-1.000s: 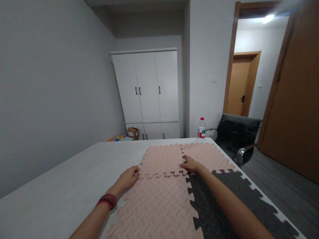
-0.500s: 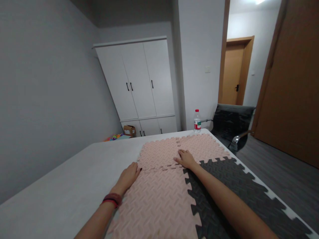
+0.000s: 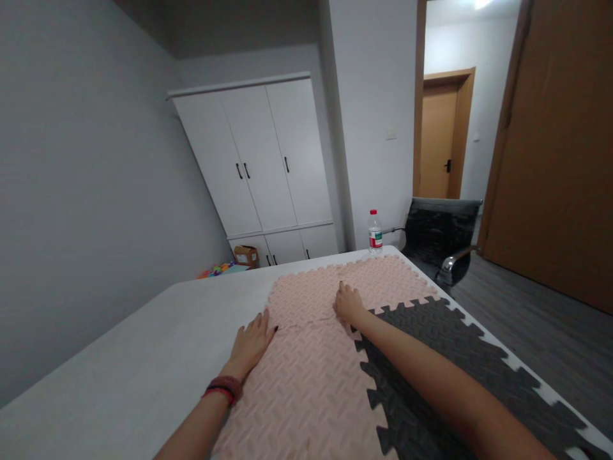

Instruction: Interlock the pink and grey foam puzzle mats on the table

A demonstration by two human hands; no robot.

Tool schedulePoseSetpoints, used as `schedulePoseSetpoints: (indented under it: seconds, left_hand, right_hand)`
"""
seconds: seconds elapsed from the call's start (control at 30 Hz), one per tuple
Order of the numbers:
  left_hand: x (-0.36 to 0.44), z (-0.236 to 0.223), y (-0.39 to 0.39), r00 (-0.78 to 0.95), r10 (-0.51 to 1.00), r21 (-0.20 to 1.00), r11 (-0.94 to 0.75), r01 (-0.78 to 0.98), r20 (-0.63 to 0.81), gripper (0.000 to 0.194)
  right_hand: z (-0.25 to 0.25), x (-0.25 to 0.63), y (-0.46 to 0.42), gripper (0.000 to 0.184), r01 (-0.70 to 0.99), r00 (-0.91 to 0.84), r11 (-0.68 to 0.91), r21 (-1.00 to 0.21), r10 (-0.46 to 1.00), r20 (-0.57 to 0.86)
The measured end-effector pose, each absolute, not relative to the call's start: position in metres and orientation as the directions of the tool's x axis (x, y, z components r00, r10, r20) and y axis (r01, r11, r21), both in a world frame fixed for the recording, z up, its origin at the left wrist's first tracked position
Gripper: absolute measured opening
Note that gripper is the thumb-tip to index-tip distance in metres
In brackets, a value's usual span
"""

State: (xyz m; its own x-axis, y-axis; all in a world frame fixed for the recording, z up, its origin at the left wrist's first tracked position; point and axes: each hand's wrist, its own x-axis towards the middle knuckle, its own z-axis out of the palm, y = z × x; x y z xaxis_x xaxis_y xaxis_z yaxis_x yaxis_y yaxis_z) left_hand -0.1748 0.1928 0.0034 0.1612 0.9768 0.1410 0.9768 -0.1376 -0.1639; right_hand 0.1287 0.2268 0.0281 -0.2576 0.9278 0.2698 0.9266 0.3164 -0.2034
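Note:
Several pink foam mat tiles (image 3: 306, 377) with a ridged texture lie joined on the table. Along their right side, dark grey foam tiles (image 3: 431, 338) with jigsaw edges lie against the pink ones. My left hand (image 3: 251, 340) rests with fingers spread at the left border of the pink mat, its thumb on the foam near a seam. My right hand (image 3: 348, 303) presses down where the pink tiles meet, its fingers slightly bent and apart and nothing held. That hand covers part of the seams, and the right forearm hides some of the dark foam.
The white table (image 3: 143, 345) stretches out on the left. A water bottle (image 3: 375, 233) with a red cap stands at its far edge. Beyond are a black chair (image 3: 440, 233), a cardboard box (image 3: 246, 255) and a white cabinet (image 3: 268, 160).
Gaps that showed along the seams between the pink tiles have closed. My left fingers have spread wider, and my right hand has shifted slightly left. The camera view has turned a little.

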Motion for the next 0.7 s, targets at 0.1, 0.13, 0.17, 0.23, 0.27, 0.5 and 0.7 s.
schedulePoseSetpoints:
  seconds: [0.1, 0.13, 0.17, 0.23, 0.27, 0.5, 0.7]
  left_hand:
    - [-0.183, 0.000, 0.201, 0.170, 0.984, -0.120, -0.162, 0.979, 0.057, 0.057]
    - [-0.185, -0.002, 0.203, 0.166, 0.986, -0.108, -0.161, 0.981, 0.034, 0.057]
    - [-0.187, -0.003, 0.206, 0.157, 0.988, -0.097, -0.154, 0.983, 0.016, 0.058]
    - [-0.186, -0.007, 0.210, 0.127, 0.992, -0.079, -0.128, 0.989, -0.012, 0.062]
    - [-0.184, -0.009, 0.213, 0.106, 0.994, -0.071, -0.108, 0.992, -0.023, 0.064]
    - [-0.159, -0.019, 0.226, -0.049, 0.997, -0.031, 0.047, 0.998, -0.052, 0.092]
    - [-0.154, -0.005, 0.219, -0.064, 0.992, -0.021, 0.062, 0.998, -0.106, 0.094]
  right_hand:
    - [0.032, 0.097, 0.231, 0.057, 0.893, -0.330, 0.397, -0.213, 0.898, 0.292]
    - [0.030, 0.087, 0.231, 0.059, 0.879, -0.356, 0.423, -0.220, 0.889, 0.288]
    - [0.025, 0.077, 0.231, 0.061, 0.868, -0.376, 0.440, -0.230, 0.885, 0.274]
    - [0.012, 0.063, 0.228, 0.066, 0.858, -0.395, 0.445, -0.257, 0.891, 0.223]
    - [0.005, 0.059, 0.227, 0.068, 0.856, -0.398, 0.440, -0.272, 0.896, 0.198]
    - [-0.006, 0.060, 0.229, 0.074, 0.820, -0.457, 0.466, -0.333, 0.883, 0.110]
    - [0.026, 0.108, 0.231, 0.067, 0.771, -0.543, 0.544, -0.331, 0.833, 0.106]
